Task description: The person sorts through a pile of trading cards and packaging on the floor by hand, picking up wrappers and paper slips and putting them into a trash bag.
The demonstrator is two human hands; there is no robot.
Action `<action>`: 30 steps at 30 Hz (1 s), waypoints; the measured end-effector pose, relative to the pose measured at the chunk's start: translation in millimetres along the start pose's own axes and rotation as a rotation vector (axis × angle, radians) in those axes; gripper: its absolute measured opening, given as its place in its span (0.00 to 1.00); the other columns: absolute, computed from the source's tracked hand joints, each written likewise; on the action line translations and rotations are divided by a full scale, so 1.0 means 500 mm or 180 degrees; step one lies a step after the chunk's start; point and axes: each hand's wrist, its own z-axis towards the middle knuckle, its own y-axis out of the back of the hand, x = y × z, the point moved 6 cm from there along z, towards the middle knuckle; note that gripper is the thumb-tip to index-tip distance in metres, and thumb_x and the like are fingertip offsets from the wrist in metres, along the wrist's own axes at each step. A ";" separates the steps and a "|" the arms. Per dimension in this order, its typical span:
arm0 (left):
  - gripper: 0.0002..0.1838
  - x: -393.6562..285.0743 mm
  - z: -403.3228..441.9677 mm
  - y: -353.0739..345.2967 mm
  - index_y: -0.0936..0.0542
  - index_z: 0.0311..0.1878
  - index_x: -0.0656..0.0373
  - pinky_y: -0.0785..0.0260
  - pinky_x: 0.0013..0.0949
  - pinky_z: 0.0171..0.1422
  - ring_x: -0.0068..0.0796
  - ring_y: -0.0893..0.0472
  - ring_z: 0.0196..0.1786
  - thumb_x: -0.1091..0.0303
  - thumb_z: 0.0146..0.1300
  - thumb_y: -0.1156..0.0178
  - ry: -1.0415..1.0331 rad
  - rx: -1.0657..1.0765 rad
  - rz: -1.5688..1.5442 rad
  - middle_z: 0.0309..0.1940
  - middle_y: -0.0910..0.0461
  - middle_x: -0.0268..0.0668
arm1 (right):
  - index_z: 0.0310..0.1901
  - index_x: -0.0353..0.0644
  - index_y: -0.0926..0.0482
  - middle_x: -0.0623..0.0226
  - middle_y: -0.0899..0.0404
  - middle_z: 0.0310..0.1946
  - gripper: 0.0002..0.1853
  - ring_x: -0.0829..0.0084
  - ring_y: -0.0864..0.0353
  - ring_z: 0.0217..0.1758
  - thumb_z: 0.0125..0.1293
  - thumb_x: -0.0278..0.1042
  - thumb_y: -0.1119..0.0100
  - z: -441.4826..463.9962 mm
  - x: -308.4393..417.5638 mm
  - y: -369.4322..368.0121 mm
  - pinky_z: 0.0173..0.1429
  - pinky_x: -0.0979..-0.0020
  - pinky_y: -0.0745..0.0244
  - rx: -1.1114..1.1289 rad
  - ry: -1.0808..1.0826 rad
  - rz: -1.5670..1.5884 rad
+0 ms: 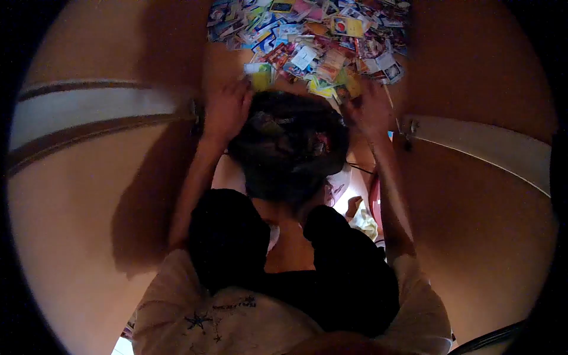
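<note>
A heap of colourful trading cards lies spread on the surface ahead of me. Between my arms sits a black bag with its mouth open, and a few cards show dimly inside it. My left hand reaches past the bag's left side, fingers stretched forward close to a yellow-green card. On the other side, my right hand is at the near edge of the heap, its thumb apart from its fingers, beside a yellow card. Dim light blurs the fingertips, and no card shows clearly in either hand.
A pale panel edge runs in from the left and another from the right. My dark-clothed knees are below the bag. Crumpled pale cloth lies low on the right, and a dark cable crosses the bottom right corner.
</note>
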 end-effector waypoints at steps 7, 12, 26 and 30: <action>0.31 -0.191 0.045 -0.140 0.33 0.66 0.61 0.55 0.53 0.75 0.54 0.43 0.71 0.46 0.70 0.55 -0.0102 0.0629 -0.0208 0.71 0.42 0.45 | 0.60 0.48 0.28 0.52 0.34 0.60 0.29 0.49 0.36 0.64 0.54 0.34 0.34 0.004 -0.085 -0.010 0.66 0.54 0.37 -0.0012 0.0462 0.0167; 0.36 -0.273 0.177 -0.195 0.37 0.69 0.56 0.59 0.54 0.76 0.65 0.55 0.73 0.41 0.66 0.52 -0.0372 0.0385 0.0087 0.73 0.46 0.42 | 0.53 0.47 0.24 0.52 0.33 0.60 0.21 0.50 0.35 0.63 0.56 0.34 0.36 0.061 -0.107 -0.002 0.66 0.54 0.36 -0.0264 0.0888 0.0064; 0.29 -0.013 0.413 -0.043 0.29 0.60 0.62 0.37 0.46 0.66 0.56 0.32 0.63 0.54 0.61 0.39 0.1391 -0.0718 -0.0014 0.61 0.33 0.51 | 0.67 0.49 0.37 0.52 0.37 0.65 0.47 0.51 0.36 0.66 0.48 0.61 0.32 0.102 -0.236 0.041 0.67 0.48 0.39 -0.0209 -0.0405 -0.0675; 0.42 0.216 0.595 -0.234 0.40 0.69 0.50 0.51 0.61 0.70 0.59 0.48 0.72 0.37 0.57 0.44 0.1464 -0.0752 -0.0210 0.72 0.49 0.49 | 0.67 0.48 0.37 0.50 0.37 0.65 0.48 0.50 0.36 0.66 0.46 0.63 0.32 0.147 -0.298 0.016 0.66 0.47 0.38 -0.0114 -0.0725 -0.0729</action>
